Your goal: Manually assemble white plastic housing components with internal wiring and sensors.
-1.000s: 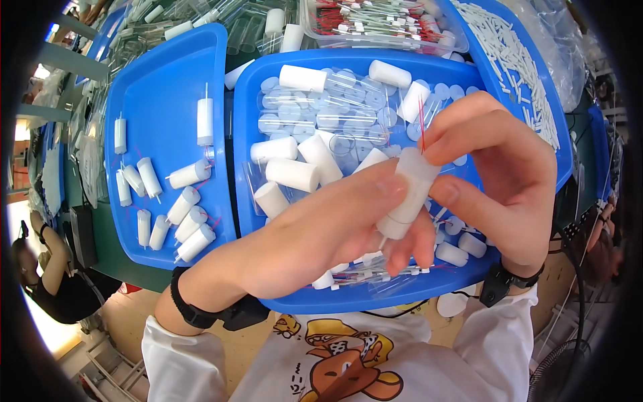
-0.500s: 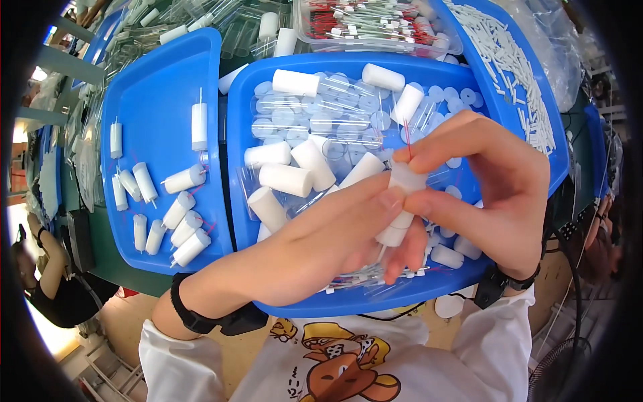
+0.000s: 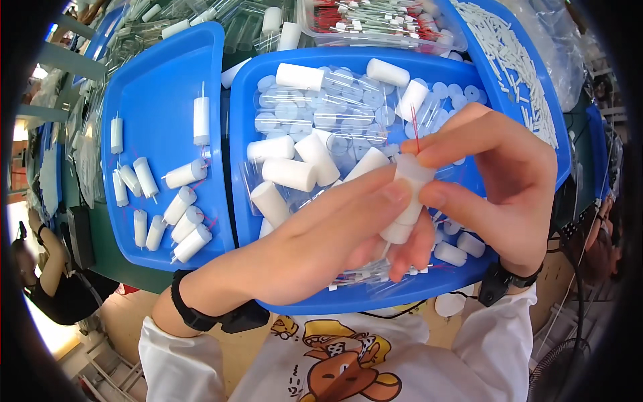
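Observation:
My left hand [image 3: 335, 234] grips a white foam-like cylinder [image 3: 400, 231] over the tray, thumb on its near side and fingers curled beneath. A translucent cap or sleeve [image 3: 414, 169] covers its upper end, and thin red wires [image 3: 414, 124] stick up from it. At that end, my right hand [image 3: 516, 174] pinches, index fingertip by the wires and thumb against the side. A pale stub [image 3: 385, 250] pokes out of the lower end. Around my hands lie loose white cylinders [image 3: 288, 174], clear tubes and translucent discs [image 3: 362, 100]; my fingers hide part of the cap.
A blue tray [image 3: 268, 63] holds these loose parts below my hands. Finished-looking wired cylinders [image 3: 181, 204] lie in the left blue tray [image 3: 161, 74]. A clear box [image 3: 382, 47] of red-and-white wire leads stands behind, with thin white sticks [image 3: 516, 74] at the right. A person [image 3: 57, 275] sits far left.
Both hands and the held cylinder have shifted slightly right and down. My right index fingertip stays by the red wires; the cylinder remains in my left hand.

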`<action>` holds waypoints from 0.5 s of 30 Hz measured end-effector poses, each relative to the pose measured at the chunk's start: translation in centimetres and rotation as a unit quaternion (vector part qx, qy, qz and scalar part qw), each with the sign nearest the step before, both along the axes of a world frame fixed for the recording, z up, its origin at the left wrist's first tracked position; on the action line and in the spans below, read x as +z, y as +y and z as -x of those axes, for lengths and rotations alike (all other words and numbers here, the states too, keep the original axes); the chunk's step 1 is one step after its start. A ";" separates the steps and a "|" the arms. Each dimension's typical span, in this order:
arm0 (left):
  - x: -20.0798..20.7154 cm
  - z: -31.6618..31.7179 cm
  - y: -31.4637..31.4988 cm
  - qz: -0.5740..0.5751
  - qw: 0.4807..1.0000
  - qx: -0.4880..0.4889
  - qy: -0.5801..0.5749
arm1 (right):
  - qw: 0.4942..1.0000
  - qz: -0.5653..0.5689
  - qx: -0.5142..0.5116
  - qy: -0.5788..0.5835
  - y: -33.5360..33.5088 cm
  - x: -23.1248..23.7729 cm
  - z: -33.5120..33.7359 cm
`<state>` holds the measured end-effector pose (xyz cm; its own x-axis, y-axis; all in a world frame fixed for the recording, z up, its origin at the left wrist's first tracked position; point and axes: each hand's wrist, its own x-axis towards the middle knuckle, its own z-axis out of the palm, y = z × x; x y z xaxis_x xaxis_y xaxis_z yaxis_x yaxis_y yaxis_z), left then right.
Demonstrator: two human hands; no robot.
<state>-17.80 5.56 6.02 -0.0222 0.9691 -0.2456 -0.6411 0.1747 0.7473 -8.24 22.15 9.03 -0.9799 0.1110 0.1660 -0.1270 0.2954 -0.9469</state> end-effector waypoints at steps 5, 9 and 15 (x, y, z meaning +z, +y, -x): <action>0.1 0.0 0.0 -0.002 1.000 -0.010 -0.002 | 1.000 0.019 0.001 0.005 0.1 -0.3 0.1; 0.4 -0.1 -0.1 0.011 1.000 -0.003 -0.008 | 1.000 0.016 0.008 0.021 0.2 -0.3 0.2; 0.5 -0.1 -0.2 0.014 1.000 0.001 -0.024 | 0.999 -0.030 0.008 0.010 0.2 0.2 0.1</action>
